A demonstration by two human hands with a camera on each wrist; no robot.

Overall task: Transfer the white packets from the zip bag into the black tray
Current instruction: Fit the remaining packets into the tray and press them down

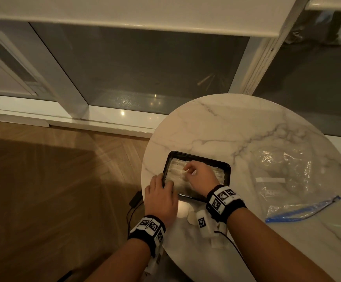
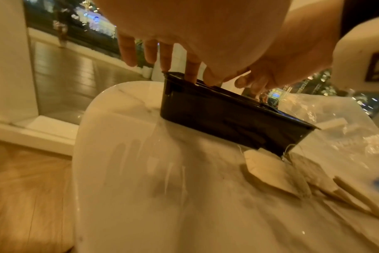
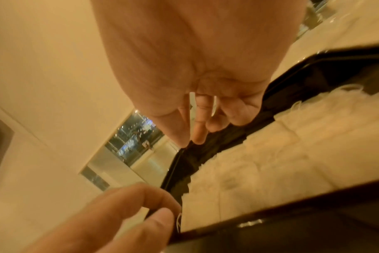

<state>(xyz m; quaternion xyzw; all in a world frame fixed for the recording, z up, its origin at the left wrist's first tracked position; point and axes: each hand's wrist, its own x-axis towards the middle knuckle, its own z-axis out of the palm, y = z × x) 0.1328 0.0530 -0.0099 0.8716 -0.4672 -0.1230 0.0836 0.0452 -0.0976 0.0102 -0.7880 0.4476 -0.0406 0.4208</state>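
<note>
Closest to me, a couple of loose white packets [image 2: 268,172] lie on the round white marble surface [image 1: 236,127], just on the near side of the black rectangular plastic tray [image 1: 227,166]. Left hand [image 1: 160,197] rests on the tray's left rim, fingers hooked over the edge and holding it. Right hand [image 1: 200,177] is over the tray, fingers loosely curled, fingertips down on the white packets in the tray [image 3: 292,154]; can't tell if it's pinching one. Right of the tray lies the crumpled clear zip bag with the blue seal [image 1: 291,184].
</note>
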